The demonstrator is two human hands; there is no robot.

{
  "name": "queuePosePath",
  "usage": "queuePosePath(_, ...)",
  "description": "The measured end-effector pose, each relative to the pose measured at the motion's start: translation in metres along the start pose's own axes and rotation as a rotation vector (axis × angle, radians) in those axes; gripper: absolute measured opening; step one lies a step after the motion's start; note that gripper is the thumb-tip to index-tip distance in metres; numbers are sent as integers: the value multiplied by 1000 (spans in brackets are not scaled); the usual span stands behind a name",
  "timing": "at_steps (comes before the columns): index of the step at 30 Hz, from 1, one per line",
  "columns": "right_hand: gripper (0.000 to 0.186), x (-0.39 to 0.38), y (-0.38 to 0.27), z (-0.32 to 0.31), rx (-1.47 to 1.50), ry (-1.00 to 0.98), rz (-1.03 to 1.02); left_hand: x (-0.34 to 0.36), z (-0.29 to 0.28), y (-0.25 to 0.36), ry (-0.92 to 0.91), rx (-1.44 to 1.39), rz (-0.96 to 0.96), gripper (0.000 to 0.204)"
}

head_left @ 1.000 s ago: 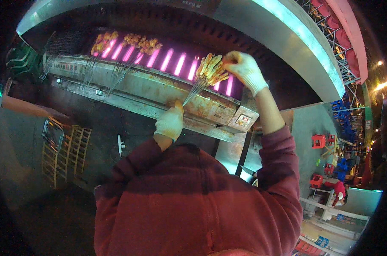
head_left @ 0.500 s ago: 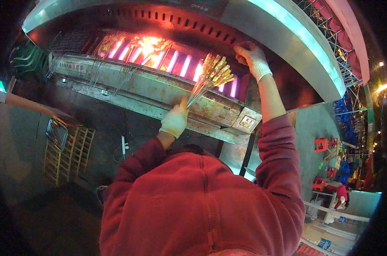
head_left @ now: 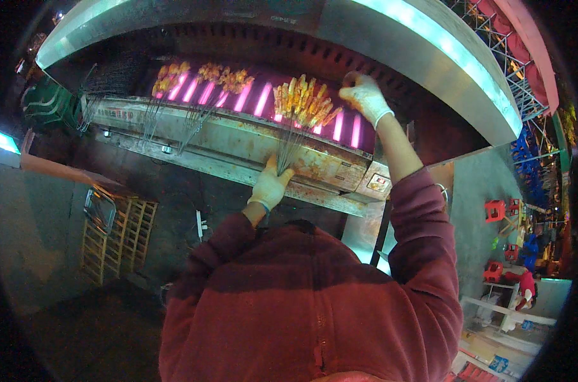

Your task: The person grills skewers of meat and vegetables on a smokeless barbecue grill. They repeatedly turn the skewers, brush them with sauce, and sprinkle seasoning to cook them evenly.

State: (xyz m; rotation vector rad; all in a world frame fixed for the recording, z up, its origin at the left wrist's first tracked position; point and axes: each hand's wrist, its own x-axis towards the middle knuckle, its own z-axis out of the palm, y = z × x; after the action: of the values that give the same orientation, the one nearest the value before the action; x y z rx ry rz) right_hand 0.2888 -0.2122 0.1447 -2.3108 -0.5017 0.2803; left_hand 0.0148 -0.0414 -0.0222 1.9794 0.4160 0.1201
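Note:
My left hand (head_left: pixel 270 186), in a pale glove, is closed around the thin lower ends of a bunch of skewers (head_left: pixel 305 102). Their browned food pieces fan out over the glowing bars of the grill (head_left: pixel 238 131), and the sticks cross its front edge. My right hand (head_left: pixel 366 100), gloved too, hovers just right of the food with its fingers curled together. Whatever it may hold is too small to make out. Two more groups of skewers lie to the left, one at the far left (head_left: pixel 171 77) and one beside it (head_left: pixel 225 77), untouched by either hand.
A curved metal hood (head_left: pixel 422 48) arches over the grill. Green crates (head_left: pixel 52 102) stand at its left end. A wooden pallet (head_left: pixel 118 235) with a metal tray (head_left: pixel 99 211) is on the floor at left. Red stools (head_left: pixel 494 211) and a person in red (head_left: pixel 526 288) are off right.
The bright flames over the left skewers have died away. The bunch in my left hand has shifted left and fanned out over the bars. My right hand has moved slightly down and left.

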Motion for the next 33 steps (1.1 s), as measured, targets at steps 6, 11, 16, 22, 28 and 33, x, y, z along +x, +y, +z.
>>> queuePosePath(6,60,-55,15,32,839,7,-161,0,-5,11,73,255,156,59)
queuePosePath(11,41,-134,84,113,1007,45,336,-19,3,22,-280,-926,-312,15)
queuePosePath(16,41,-146,70,181,1560,-384,422,-19,-7,40,-513,-1132,-497,21)
queuePosePath(22,37,-148,50,214,1658,-529,339,-10,-8,35,-555,-1131,-529,30)
queuePosePath(28,38,-115,27,215,1669,-528,474,19,-31,24,-432,-577,-296,34)
queuePosePath(33,37,-123,49,226,1962,-446,230,11,-111,27,334,734,250,45)
